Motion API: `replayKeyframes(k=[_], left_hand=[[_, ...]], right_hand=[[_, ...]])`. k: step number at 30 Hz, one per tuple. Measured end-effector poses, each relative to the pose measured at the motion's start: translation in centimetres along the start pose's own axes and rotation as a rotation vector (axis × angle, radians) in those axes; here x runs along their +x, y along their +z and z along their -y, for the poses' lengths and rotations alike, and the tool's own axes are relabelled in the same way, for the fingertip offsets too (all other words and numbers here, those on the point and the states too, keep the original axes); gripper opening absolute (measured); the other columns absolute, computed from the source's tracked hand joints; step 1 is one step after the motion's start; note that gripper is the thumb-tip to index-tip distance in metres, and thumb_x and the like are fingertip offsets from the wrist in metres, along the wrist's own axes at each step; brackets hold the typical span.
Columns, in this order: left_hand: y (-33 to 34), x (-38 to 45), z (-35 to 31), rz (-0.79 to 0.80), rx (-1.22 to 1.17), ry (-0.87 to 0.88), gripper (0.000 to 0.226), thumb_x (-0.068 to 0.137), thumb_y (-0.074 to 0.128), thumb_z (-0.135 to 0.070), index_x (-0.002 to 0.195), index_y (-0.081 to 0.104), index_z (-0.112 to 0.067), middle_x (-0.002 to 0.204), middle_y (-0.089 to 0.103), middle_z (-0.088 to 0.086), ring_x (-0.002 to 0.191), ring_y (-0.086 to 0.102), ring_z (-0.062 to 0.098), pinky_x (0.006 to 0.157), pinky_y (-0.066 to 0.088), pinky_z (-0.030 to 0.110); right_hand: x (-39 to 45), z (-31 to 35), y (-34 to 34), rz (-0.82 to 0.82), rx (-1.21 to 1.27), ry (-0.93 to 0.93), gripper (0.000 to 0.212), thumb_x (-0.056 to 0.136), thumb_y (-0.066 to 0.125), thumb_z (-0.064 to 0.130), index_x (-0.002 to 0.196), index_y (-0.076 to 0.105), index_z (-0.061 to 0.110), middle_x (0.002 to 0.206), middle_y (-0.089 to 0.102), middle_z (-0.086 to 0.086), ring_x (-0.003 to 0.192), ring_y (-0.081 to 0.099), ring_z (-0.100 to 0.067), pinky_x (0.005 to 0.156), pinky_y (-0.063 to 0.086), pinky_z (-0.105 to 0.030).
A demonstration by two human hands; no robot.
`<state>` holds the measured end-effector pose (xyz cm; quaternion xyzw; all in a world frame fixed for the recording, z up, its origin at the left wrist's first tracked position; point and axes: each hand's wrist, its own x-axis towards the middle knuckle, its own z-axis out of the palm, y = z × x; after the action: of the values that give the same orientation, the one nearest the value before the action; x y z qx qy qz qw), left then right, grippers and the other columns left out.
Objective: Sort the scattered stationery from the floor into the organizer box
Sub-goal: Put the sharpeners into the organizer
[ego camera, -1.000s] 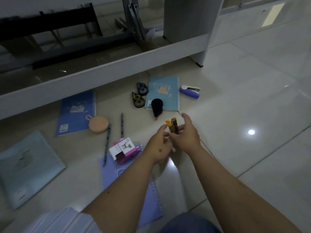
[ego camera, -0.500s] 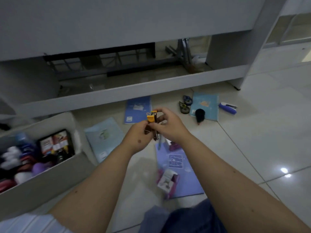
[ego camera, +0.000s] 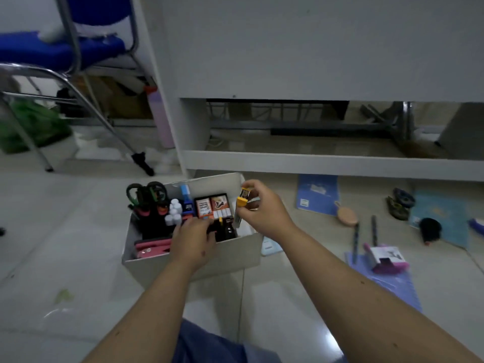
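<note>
The right hand (ego camera: 264, 213) pinches a small cutter (ego camera: 241, 203) — yellow cap, dark slim body — upright above the right end of the cardboard box (ego camera: 193, 260). The left hand (ego camera: 195, 239) reaches into the box, fingers curled; what it grips I cannot tell. On the floor lie two pencils (ego camera: 355, 242), three notebooks (ego camera: 318, 193) and one round tan case (ego camera: 347, 215). Half a second ago both hands held the cutter together, away from the box.

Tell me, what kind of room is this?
Probably an office or study room. A blue chair stands beside a white desk, and notebooks and pencils lie on the tiled floor.
</note>
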<state>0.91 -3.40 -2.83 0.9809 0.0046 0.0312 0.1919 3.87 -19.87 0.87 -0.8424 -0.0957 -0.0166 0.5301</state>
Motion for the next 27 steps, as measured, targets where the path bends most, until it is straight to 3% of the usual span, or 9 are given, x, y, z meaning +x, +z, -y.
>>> replayKeyframes(k=[3,6,9,13,17,21,27], left_hand=[[0.8,-0.2,1.0,0.067,0.021,-0.07,0.038,0.094,0.045,-0.026,0.132,0.05,-0.022,0.134,0.052,0.0,0.137,0.029,0.018,0.115,0.017,0.043],[1.3,0.3,0.9,0.109,0.004,-0.071,0.037,0.096,0.041,-0.027,0.132,0.048,-0.025,0.139,0.046,-0.004,0.143,0.015,0.016,0.115,0.001,0.05],[1.9,0.6,1.1,0.135,0.039,-0.09,0.034,0.095,0.036,-0.028,0.124,0.054,-0.027,0.136,0.049,-0.004,0.142,0.016,0.014,0.115,-0.004,0.051],[2.3,0.8,0.8,0.121,0.05,-0.136,0.03,0.091,0.037,-0.029,0.109,0.061,-0.027,0.125,0.057,-0.007,0.137,0.026,0.008,0.114,-0.003,0.051],[2.3,1.0,0.9,0.083,0.023,-0.162,0.025,0.088,0.041,-0.03,0.094,0.065,-0.026,0.111,0.062,-0.008,0.128,0.039,0.007,0.113,0.004,0.047],[2.3,1.1,0.8,0.036,0.021,-0.183,0.025,0.087,0.041,-0.031,0.088,0.067,-0.027,0.097,0.065,-0.006,0.106,0.053,0.012,0.113,0.01,0.045],[2.0,1.1,0.4,0.015,0.033,-0.206,0.03,0.089,0.038,-0.031,0.089,0.068,-0.028,0.086,0.068,-0.005,0.092,0.061,0.014,0.114,0.006,0.041]], right_hand=[[0.9,0.0,2.0,0.007,0.018,0.018,0.045,0.077,0.069,0.003,0.116,0.052,0.018,0.096,0.054,0.008,0.088,0.067,-0.02,0.079,0.055,-0.03],[1.9,-0.3,3.4,-0.004,0.008,0.025,0.045,0.076,0.072,0.004,0.114,0.052,0.016,0.104,0.052,0.004,0.091,0.067,-0.02,0.076,0.056,-0.026],[2.7,-0.7,4.8,0.007,0.007,0.039,0.044,0.077,0.073,0.005,0.114,0.051,0.014,0.103,0.054,0.005,0.091,0.067,-0.019,0.076,0.056,-0.025],[3.4,-1.4,6.0,0.007,-0.141,0.045,0.043,0.076,0.075,0.016,0.113,0.052,0.016,0.112,0.06,-0.003,0.094,0.064,-0.017,0.082,0.056,-0.034],[3.9,-1.4,6.4,0.034,-0.177,0.043,0.044,0.079,0.073,0.015,0.117,0.051,0.014,0.115,0.06,-0.002,0.098,0.061,-0.016,0.079,0.051,-0.023],[4.3,-1.0,6.5,0.041,-0.225,0.004,0.051,0.077,0.074,0.016,0.123,0.053,0.015,0.122,0.058,-0.004,0.105,0.059,-0.019,0.089,0.049,-0.028],[4.4,-1.5,6.6,0.197,-0.461,-0.024,0.038,0.077,0.075,0.022,0.111,0.066,0.008,0.115,0.061,-0.01,0.103,0.057,-0.02,0.078,0.036,-0.015]])
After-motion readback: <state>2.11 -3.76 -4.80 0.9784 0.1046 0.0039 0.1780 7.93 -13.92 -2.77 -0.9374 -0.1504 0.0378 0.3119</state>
